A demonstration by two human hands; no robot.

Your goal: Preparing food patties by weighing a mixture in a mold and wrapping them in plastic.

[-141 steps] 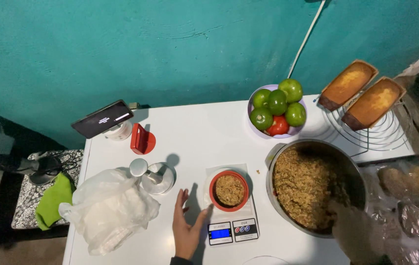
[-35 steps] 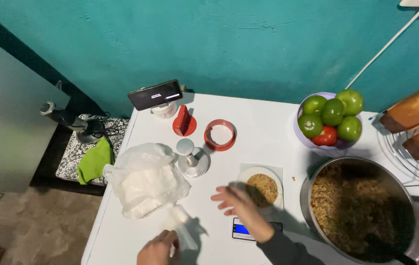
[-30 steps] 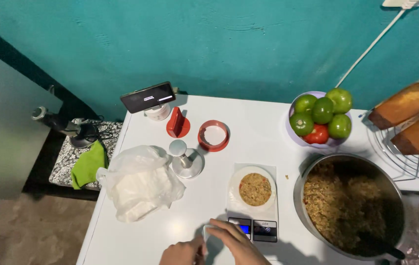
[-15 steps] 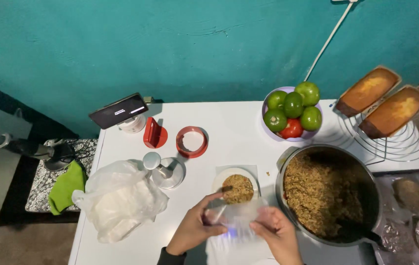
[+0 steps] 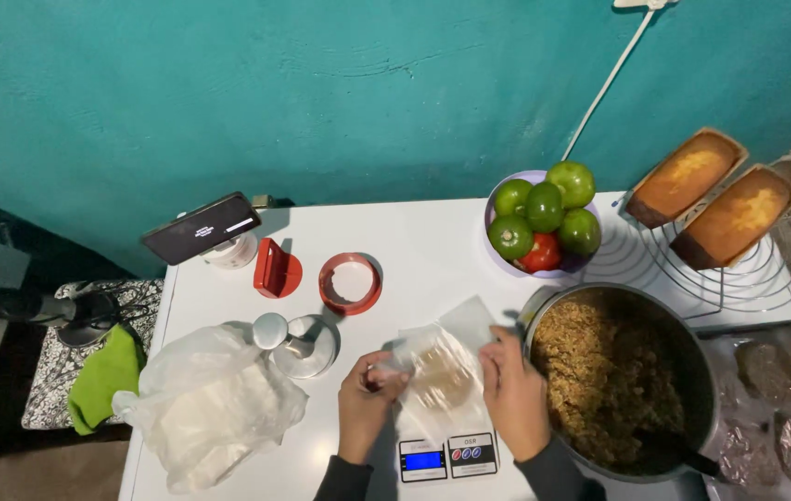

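Holding a clear plastic sheet (image 5: 442, 371) taut over the small scale (image 5: 448, 456): left hand (image 5: 366, 401) and right hand (image 5: 513, 394) each pinched shut on an edge. Advisable to keep tension even and the sheet level. Large pot (image 5: 703, 390) full of brown crumbly mixture; bowl (image 5: 499, 262) heaped with green and red fruit; red ring (image 5: 350, 283) empty.

free: bare table (image 5: 433, 255) behind scale | blocked: pot (image 5: 544, 311) right, plastic bag (image 5: 205, 408) left
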